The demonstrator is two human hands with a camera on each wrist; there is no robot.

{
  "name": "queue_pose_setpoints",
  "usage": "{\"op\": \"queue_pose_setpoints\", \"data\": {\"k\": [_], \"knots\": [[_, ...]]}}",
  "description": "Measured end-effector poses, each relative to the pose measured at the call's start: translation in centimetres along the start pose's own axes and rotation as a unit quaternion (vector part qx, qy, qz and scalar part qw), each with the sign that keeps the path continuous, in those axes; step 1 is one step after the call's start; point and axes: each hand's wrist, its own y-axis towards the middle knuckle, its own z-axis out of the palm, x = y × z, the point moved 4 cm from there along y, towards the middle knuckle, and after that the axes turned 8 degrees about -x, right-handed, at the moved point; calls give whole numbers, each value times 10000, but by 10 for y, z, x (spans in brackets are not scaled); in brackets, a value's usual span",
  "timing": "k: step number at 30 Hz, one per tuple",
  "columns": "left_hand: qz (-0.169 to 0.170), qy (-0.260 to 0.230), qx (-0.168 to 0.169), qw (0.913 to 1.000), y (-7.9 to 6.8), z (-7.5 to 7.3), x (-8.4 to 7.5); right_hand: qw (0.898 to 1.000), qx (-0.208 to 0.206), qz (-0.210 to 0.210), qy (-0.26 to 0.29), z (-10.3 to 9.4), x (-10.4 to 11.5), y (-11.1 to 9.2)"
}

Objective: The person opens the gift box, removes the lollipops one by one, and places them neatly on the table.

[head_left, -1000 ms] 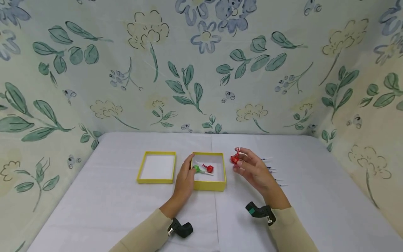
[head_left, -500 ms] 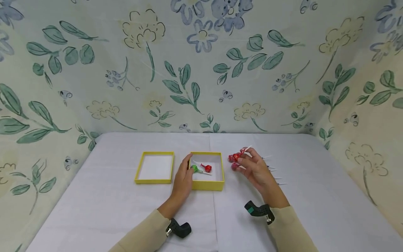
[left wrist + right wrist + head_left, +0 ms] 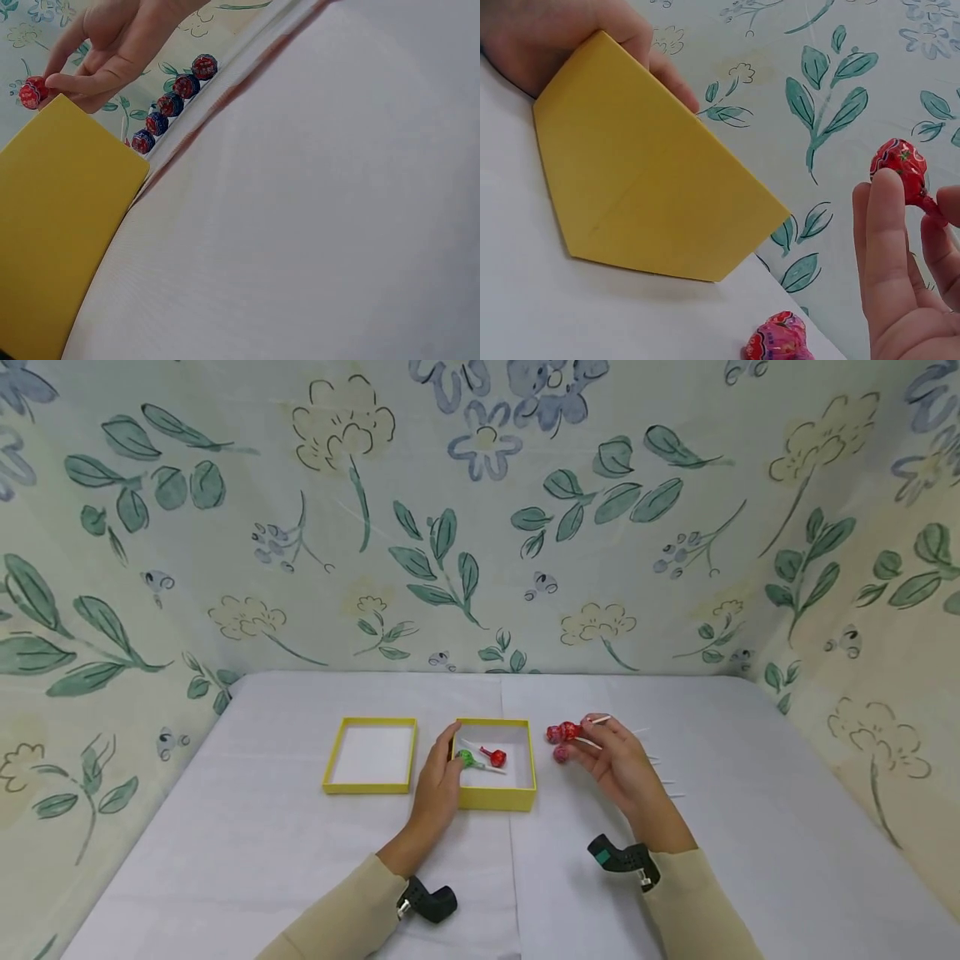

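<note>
My left hand (image 3: 435, 797) holds the left wall of an open yellow box (image 3: 497, 800), fingers outside and thumb at the rim. Inside lie a green lollipop (image 3: 466, 759) and a red lollipop (image 3: 498, 759). To the right of the box my right hand (image 3: 622, 772) pinches another red lollipop (image 3: 901, 166) by the twisted wrapper below its head. Its white stick (image 3: 601, 720) points right. Beside that hand a pink-red lollipop (image 3: 560, 754) lies on the table, and another red head (image 3: 553, 734) shows next to the held one.
A yellow-rimmed white lid (image 3: 369, 791) lies left of the box. Several dark blue and red lollipops (image 3: 171, 104) form a row on the right, largely hidden by the right hand in the head view; their white sticks (image 3: 677, 795) poke out. Patterned cloth (image 3: 337, 593) hangs behind the table.
My right hand has turned the held lollipop from stick-up to stick pointing right and shifted slightly right, baring the lollipops beside it. My left hand stays on the box.
</note>
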Motion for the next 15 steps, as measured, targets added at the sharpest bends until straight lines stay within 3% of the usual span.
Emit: {"op": "queue_pose_setpoints", "data": {"k": [4, 7, 15], "knots": [[-76, 64, -31, 9999, 1, 2, 0, 9997, -149, 75, -171, -7, 4, 2], [-102, 100, -54, 9999, 2, 3, -1, 9969, -410, 82, -673, -12, 7, 4], [-136, 122, -57, 9998, 6, 5, -4, 9681, -561, -204, -2432, -25, 18, 8]]}}
